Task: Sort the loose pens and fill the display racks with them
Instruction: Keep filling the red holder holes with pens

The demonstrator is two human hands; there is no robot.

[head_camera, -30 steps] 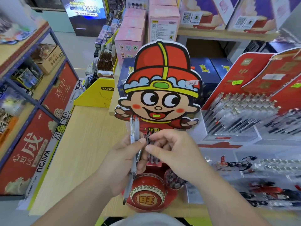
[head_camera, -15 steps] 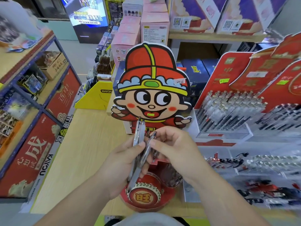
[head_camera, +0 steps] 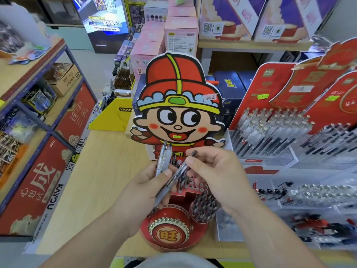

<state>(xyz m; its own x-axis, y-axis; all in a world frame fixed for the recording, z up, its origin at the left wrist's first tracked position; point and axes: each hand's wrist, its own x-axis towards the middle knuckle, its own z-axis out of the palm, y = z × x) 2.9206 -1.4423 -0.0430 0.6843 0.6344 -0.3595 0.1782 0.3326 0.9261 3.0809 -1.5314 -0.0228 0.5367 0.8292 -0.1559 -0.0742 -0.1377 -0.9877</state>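
While the left hand (head_camera: 143, 188) grips perhaps two upright pens (head_camera: 163, 157) and the right hand (head_camera: 214, 171) pinches a slanted pen (head_camera: 178, 174), they hide much of the red rack (head_camera: 194, 183) behind them; a cartoon cutout (head_camera: 177, 97) stands beyond.

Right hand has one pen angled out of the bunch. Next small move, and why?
Probably draw the tilted pen free and seat it in an empty hole of the red rack: right hand pinches it, left hand grips two upright pens.

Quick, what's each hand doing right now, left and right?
Left hand: holding two upright pens.
Right hand: fingers pinching a slanted pen near its top end.
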